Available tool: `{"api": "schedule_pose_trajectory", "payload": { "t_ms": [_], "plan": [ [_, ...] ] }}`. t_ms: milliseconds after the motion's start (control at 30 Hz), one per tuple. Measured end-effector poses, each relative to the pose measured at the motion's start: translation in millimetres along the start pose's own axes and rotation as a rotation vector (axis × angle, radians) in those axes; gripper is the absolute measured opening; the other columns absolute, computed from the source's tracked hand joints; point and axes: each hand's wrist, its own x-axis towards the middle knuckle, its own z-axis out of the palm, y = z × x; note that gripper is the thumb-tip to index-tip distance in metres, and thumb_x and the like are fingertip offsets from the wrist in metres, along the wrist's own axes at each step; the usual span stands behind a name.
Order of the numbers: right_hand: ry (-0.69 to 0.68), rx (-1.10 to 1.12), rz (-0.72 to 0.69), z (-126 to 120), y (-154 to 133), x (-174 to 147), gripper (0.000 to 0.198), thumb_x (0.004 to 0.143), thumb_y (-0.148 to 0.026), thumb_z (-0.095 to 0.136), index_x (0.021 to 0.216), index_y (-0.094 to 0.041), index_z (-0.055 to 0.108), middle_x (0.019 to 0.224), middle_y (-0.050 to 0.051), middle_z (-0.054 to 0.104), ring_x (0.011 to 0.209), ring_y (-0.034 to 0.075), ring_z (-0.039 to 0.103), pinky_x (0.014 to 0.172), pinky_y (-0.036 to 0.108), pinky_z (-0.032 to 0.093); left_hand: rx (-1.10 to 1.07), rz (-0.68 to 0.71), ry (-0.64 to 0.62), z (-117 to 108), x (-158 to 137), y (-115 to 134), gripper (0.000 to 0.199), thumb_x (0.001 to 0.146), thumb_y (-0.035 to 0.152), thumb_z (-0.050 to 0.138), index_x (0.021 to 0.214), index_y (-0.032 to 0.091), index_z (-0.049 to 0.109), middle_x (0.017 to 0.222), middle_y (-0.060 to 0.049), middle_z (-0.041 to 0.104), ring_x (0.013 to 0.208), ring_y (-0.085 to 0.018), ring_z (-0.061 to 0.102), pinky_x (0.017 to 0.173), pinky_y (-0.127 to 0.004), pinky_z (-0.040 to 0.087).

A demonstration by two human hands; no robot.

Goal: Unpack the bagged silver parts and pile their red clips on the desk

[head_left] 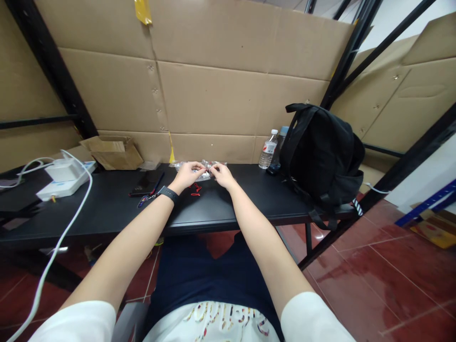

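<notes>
My left hand (188,175) and my right hand (222,175) come together over the far part of the black table, fingertips close to each other. Both are closed in a pinch. What sits between the fingertips is too small to name, though a hint of red shows there. Crinkled clear plastic bags (204,176) lie under and behind the fingers. Just below my left hand, several small red pieces (196,189) rest on the tabletop. A dark watch (168,194) is on my left wrist.
On the left are a dark phone (145,183), keys (144,200), a brown paper bag (116,152), and a white power strip (66,185) with a white cable (76,218). A water bottle (268,151) and a black backpack (320,156) stand right. Cardboard (213,95) walls the back.
</notes>
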Motion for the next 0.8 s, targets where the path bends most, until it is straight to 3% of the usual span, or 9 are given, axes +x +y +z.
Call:
{"api": "schedule_pose_trajectory", "payload": {
  "t_ms": [167, 300, 367, 433, 533, 633, 800],
  "plan": [
    [-0.099, 0.452, 0.15, 5, -5, -6, 0.014, 0.101, -0.029, 0.058, 0.089, -0.021, 0.053, 0.094, 0.0, 0.07, 0.072, 0.01, 0.073, 0.07, 0.023, 0.058, -0.035, 0.023, 0.002, 3, -1, 2, 0.032, 0.08, 0.048, 0.073, 0.083, 0.016, 0.074, 0.089, -0.012, 0.078, 0.085, -0.025, 0.073, 0.089, -0.039, 0.056],
    [-0.156, 0.558, 0.144, -1, -14, -14, 0.007, 0.099, -0.021, 0.058, 0.105, -0.025, 0.055, 0.096, -0.001, 0.071, 0.072, 0.01, 0.074, 0.068, 0.021, 0.059, -0.024, 0.026, 0.011, 3, 0, -2, 0.03, 0.079, 0.046, 0.073, 0.083, 0.016, 0.074, 0.089, -0.01, 0.078, 0.085, -0.024, 0.073, 0.088, -0.038, 0.056],
    [-0.196, 0.581, 0.123, -2, -18, -16, 0.025, 0.098, -0.015, 0.056, 0.118, -0.029, 0.056, 0.1, -0.002, 0.072, 0.074, 0.01, 0.075, 0.069, 0.022, 0.06, 0.0, 0.034, 0.013, 3, 1, -6, 0.028, 0.08, 0.045, 0.072, 0.084, 0.017, 0.074, 0.089, -0.01, 0.078, 0.086, -0.024, 0.072, 0.088, -0.037, 0.055],
    [-0.222, 0.583, 0.135, -3, -21, -17, 0.03, 0.097, -0.012, 0.053, 0.121, -0.029, 0.06, 0.102, 0.0, 0.073, 0.074, 0.01, 0.074, 0.072, 0.023, 0.061, 0.031, 0.049, 0.017, 3, 1, -9, 0.028, 0.081, 0.044, 0.071, 0.086, 0.017, 0.074, 0.09, -0.009, 0.078, 0.087, -0.024, 0.072, 0.088, -0.036, 0.054],
    [-0.173, 0.593, 0.199, -3, -25, -16, 0.025, 0.096, -0.01, 0.051, 0.112, -0.023, 0.065, 0.1, 0.002, 0.073, 0.07, 0.01, 0.073, 0.071, 0.024, 0.063, 0.103, 0.052, 0.013, 2, 2, -11, 0.031, 0.087, 0.047, 0.065, 0.094, 0.018, 0.073, 0.096, -0.009, 0.078, 0.091, -0.024, 0.072, 0.088, -0.035, 0.053],
    [-0.075, 0.623, 0.231, -3, -26, -13, 0.022, 0.095, -0.011, 0.05, 0.107, -0.022, 0.065, 0.096, 0.002, 0.072, 0.065, 0.011, 0.071, 0.07, 0.026, 0.063, 0.292, -0.005, -0.076, 2, 0, -12, 0.037, 0.096, 0.05, 0.052, 0.101, 0.019, 0.072, 0.103, -0.01, 0.077, 0.098, -0.026, 0.071, 0.091, -0.037, 0.052],
    [0.039, 0.615, 0.258, -6, -25, -9, 0.017, 0.098, -0.018, 0.05, 0.107, -0.022, 0.065, 0.099, 0.003, 0.07, 0.063, 0.01, 0.069, 0.072, 0.027, 0.064, 0.537, -0.066, -0.267, 2, -4, -11, 0.031, 0.089, 0.049, 0.063, 0.1, 0.024, 0.076, 0.118, -0.012, 0.076, 0.114, -0.036, 0.067, 0.1, -0.045, 0.047]
  ]
}}
